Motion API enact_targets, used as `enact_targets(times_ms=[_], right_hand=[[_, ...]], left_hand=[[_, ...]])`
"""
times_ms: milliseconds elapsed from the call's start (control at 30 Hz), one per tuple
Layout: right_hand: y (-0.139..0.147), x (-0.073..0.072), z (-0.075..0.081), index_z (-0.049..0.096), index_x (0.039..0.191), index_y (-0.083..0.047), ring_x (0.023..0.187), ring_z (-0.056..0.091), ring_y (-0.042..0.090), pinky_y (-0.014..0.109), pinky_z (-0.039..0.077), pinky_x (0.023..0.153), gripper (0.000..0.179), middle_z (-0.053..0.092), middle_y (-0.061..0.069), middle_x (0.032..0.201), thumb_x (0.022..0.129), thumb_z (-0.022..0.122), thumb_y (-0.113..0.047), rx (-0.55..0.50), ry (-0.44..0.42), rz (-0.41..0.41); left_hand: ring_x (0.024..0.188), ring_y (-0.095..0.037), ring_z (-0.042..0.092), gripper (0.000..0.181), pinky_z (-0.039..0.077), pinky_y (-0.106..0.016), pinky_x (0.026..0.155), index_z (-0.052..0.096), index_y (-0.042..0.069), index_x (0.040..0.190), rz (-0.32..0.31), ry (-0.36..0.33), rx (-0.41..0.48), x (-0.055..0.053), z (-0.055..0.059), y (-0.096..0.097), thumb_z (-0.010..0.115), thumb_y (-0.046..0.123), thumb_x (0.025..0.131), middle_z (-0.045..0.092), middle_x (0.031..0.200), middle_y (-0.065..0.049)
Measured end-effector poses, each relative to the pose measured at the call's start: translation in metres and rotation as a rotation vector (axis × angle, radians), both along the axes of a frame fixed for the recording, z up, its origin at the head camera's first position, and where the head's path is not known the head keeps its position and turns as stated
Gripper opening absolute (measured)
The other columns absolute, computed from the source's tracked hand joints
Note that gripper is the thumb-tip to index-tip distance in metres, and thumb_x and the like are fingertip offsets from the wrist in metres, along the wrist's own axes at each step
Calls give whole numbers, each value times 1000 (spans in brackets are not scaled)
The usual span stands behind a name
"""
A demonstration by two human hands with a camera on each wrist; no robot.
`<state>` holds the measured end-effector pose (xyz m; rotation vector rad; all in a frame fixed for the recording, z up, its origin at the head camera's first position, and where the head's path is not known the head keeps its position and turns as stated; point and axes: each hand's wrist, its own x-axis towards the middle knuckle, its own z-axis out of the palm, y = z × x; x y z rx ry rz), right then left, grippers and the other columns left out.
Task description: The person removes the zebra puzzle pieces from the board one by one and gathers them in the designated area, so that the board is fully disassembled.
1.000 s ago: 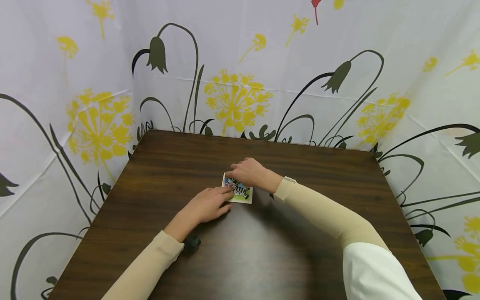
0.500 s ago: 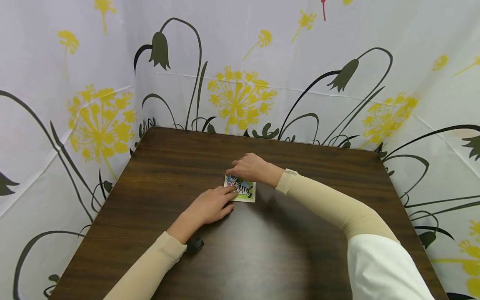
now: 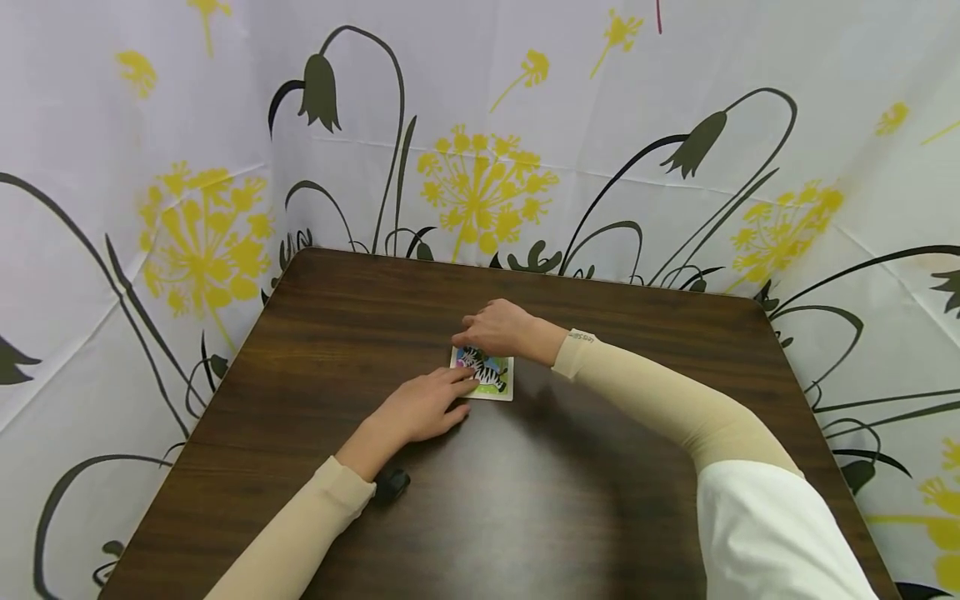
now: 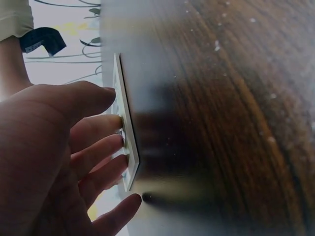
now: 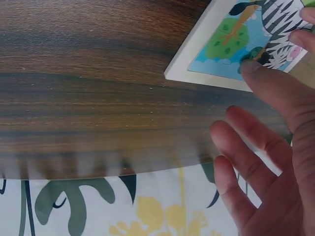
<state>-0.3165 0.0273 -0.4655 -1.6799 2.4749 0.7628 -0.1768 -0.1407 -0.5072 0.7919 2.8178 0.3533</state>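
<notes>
Head view: left hand point(image 3: 423, 406) has its middle fingertips down on the zebra picture puzzle point(image 3: 497, 385), fingers spread and slightly bent, pressing flat rather than gripping. Puzzle lies flat on the dark wood table point(image 3: 600, 500), directly under those tips, white frame showing to their right. Left wrist view: thumb is at the near edge of the frame, contact unclear; little finger sits off the frame, just beside its corner, close to the table. Right hand point(image 3: 501, 327) is across from the left fingers, at the far edge. Right wrist view: its thumb-side digit reaches over the frame onto the picture; the other fingers sit beyond the edge, loosely bent and apart, no grip visible. Patterned cloth point(image 3: 570, 196) hangs well beyond both sets of fingers.
</notes>
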Motion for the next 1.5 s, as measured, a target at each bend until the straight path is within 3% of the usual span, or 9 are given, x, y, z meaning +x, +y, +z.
enact_targets(times_ms=[233, 633, 933, 1133, 1267, 1500], right_hand=[[-3, -3, 0, 62, 147, -39, 105, 76, 21, 42, 62, 94, 45, 71, -1, 136, 104, 73, -34, 18, -10, 2], [-7, -1, 4, 60, 150, -37, 103, 77, 23, 42, 64, 91, 42, 70, 1, 139, 110, 63, -25, 1, 5, 13], [-5, -3, 2, 64, 147, -34, 108, 76, 23, 43, 63, 94, 47, 71, 2, 137, 102, 77, -31, -9, -25, -4], [-2, -7, -2, 70, 136, -27, 107, 75, 20, 41, 64, 87, 28, 76, 0, 129, 109, 66, -25, -133, -154, -60], [-1, -12, -3, 71, 125, -19, 104, 73, 19, 41, 62, 90, 18, 77, 0, 119, 110, 63, -25, -244, -308, -132], [3, -18, -8, 69, 123, -16, 103, 69, 18, 40, 58, 97, 17, 73, 1, 116, 108, 67, -22, -356, -557, -269]], left_hand=[[153, -31, 49, 51, 47, -56, 119, 59, 16, 156, 5, -9, 12, -1, 2, -4, 63, 36, 109, 48, 168, -6], [159, -31, 41, 55, 42, -55, 124, 55, 15, 160, 6, -62, 27, -2, 0, -3, 62, 37, 110, 42, 173, -6], [159, -30, 41, 56, 40, -55, 126, 53, 14, 161, -12, -54, 32, 0, -3, -7, 60, 38, 111, 41, 174, -5], [160, -30, 40, 56, 39, -55, 126, 53, 13, 161, -14, -57, 41, 3, -1, -7, 59, 37, 111, 41, 174, -6], [161, -30, 39, 57, 38, -55, 127, 52, 12, 161, -20, -52, 48, 3, 0, -7, 61, 36, 111, 40, 174, -6], [161, -30, 39, 57, 39, -56, 126, 52, 12, 162, -21, -51, 48, 4, -3, -8, 61, 36, 111, 39, 174, -6]])
